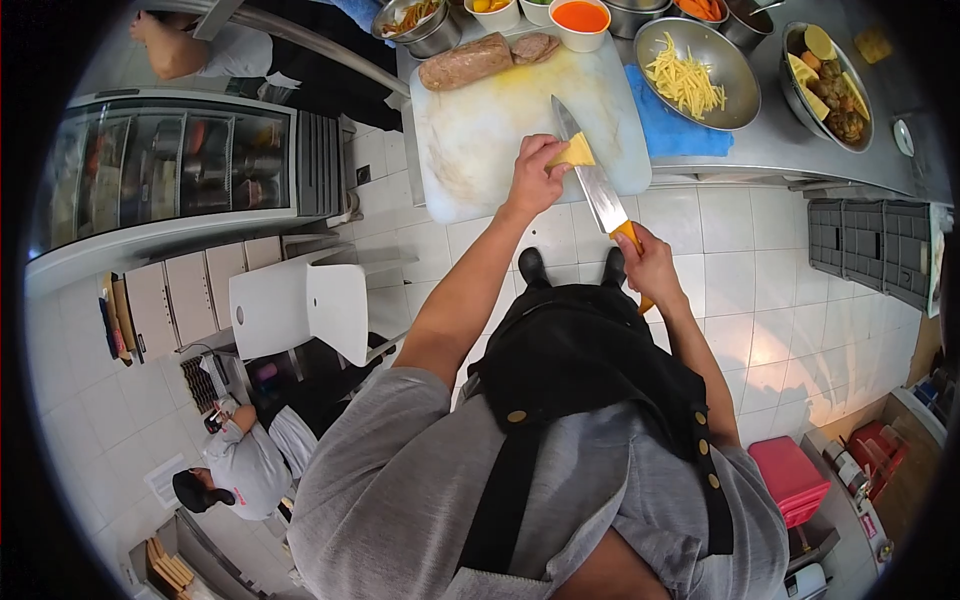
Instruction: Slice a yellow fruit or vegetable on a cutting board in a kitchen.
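My right hand [651, 262] grips the orange handle of a chef's knife [598, 193]. Its blade points away from me, over the near right part of a white cutting board [480, 161]. Between the fingers and thumb of my left hand [538, 174] is a yellow slab [579, 151], perhaps cheese, set against the blade. Whether the knife is cutting into it cannot be made out. At the board's far side lie a brown meat log [465, 63] and a shorter cut piece [535, 48]. A yellow stain marks the board near them.
Right of the board, a steel bowl of yellow strips [686, 79] stands by a blue cloth [675, 124]. Farther right is a bowl of mixed food [829, 90]. A tub of orange liquid [580, 16] stands behind. A white chair [292, 307] and two other people are leftward.
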A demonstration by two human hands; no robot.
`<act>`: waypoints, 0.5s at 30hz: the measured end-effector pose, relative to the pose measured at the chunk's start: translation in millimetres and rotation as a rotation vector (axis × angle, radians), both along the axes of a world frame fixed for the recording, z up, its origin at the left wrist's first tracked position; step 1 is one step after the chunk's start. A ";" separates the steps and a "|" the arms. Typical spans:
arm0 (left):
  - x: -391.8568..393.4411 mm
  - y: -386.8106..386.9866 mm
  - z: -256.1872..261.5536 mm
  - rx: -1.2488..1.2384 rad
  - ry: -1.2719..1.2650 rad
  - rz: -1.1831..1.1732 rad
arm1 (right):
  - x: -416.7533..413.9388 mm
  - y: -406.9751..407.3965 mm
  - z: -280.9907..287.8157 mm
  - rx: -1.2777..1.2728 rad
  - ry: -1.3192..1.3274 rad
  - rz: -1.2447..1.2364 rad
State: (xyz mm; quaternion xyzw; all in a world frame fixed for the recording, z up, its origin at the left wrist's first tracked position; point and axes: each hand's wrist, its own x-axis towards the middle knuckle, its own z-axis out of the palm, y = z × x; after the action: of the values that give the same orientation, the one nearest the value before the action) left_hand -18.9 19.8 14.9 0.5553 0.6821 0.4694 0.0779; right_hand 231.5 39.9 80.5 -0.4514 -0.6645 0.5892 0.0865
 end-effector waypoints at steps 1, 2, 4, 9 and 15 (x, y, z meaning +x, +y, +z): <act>-1.0 -0.8 -0.1 0.000 0.002 -0.001 | 3.3 -3.9 4.8 0.018 -0.029 0.008; -1.8 -2.1 -1.5 -0.003 0.027 -0.010 | 7.5 -9.0 3.3 0.020 -0.027 0.012; -4.6 -2.0 -3.9 -0.005 0.054 -0.015 | 13.3 -16.3 -3.1 0.018 -0.042 -0.012; -2.6 2.0 -3.9 -0.010 0.060 0.020 | -1.4 -5.6 -7.3 0.064 -0.019 0.036; -2.3 -0.6 -3.1 -0.005 0.152 0.024 | 7.6 -14.8 -1.6 0.027 -0.024 0.025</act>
State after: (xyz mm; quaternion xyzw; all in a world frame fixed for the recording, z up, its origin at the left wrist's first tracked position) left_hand -21.2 19.2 11.8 0.5810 0.6938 0.4251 0.0213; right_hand 239.2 25.0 78.8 -0.4490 -0.6790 0.5757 0.0775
